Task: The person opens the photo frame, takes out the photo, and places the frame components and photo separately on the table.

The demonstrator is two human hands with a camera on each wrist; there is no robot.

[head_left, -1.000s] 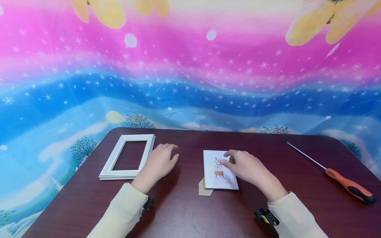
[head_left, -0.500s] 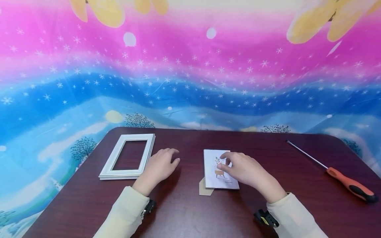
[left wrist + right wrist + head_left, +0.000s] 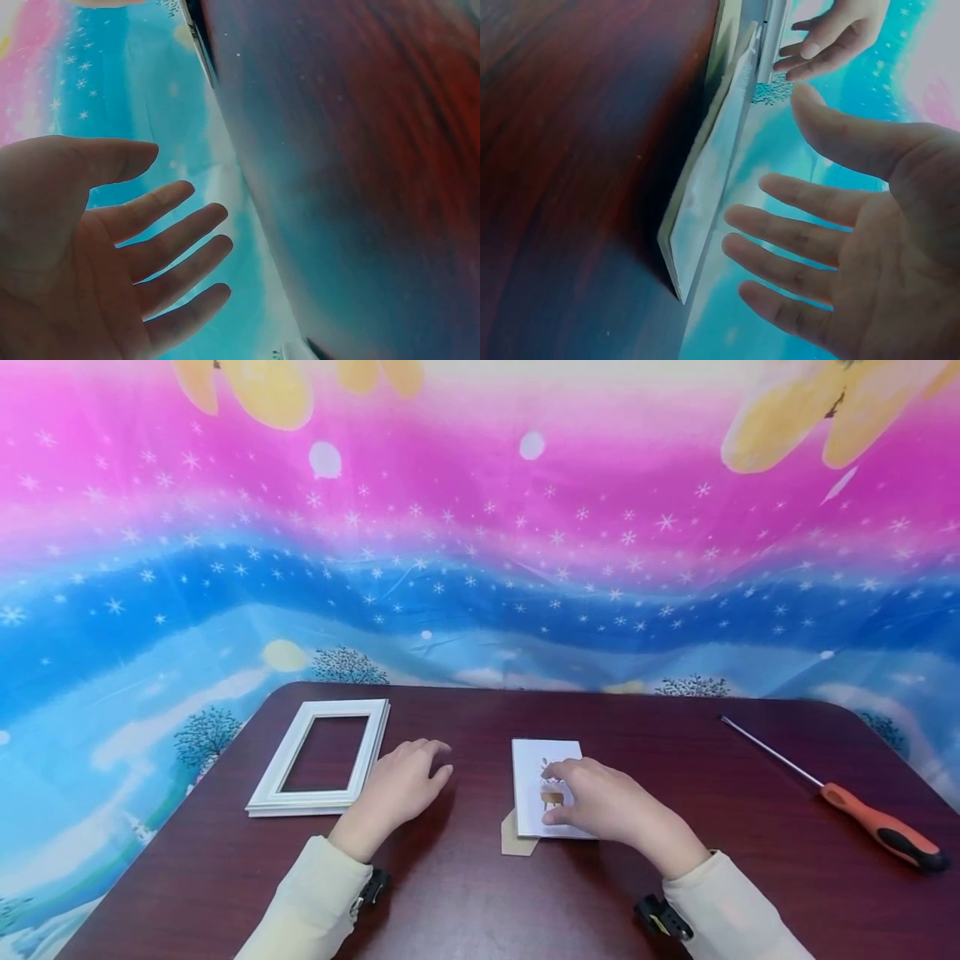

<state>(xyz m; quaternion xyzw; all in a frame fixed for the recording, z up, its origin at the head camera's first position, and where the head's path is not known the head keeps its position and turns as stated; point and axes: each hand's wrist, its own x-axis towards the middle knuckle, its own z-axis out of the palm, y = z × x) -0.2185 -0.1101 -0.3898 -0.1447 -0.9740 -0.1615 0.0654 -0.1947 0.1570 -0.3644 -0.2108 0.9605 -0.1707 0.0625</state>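
Observation:
A white picture card (image 3: pixel 527 793) printed with a plant in an orange pot lies on the table. Beneath its lower left side sticks out a beige angled piece (image 3: pixel 517 839). My right hand (image 3: pixel 611 806) is over the card's right half, partly hiding the print. In the right wrist view the fingers are spread and relaxed, apart from the card (image 3: pixel 701 202), which has a board-like layer under it. My left hand (image 3: pixel 401 781) hangs beside the white picture frame (image 3: pixel 300 739), overlapping its right edge in the head view. Its fingers are loosely extended and hold nothing.
An orange-and-black-handled screwdriver (image 3: pixel 873 827) lies slanted at the right of the dark red-brown table (image 3: pixel 465 902). Behind the table hangs a colourful snow-scene cloth (image 3: pixel 480 568). Both wrists wear black straps.
My right hand has shifted slightly left over the card, and its thumb and forefinger have spread further apart. The left hand, frame, card and screwdriver stay about where they were.

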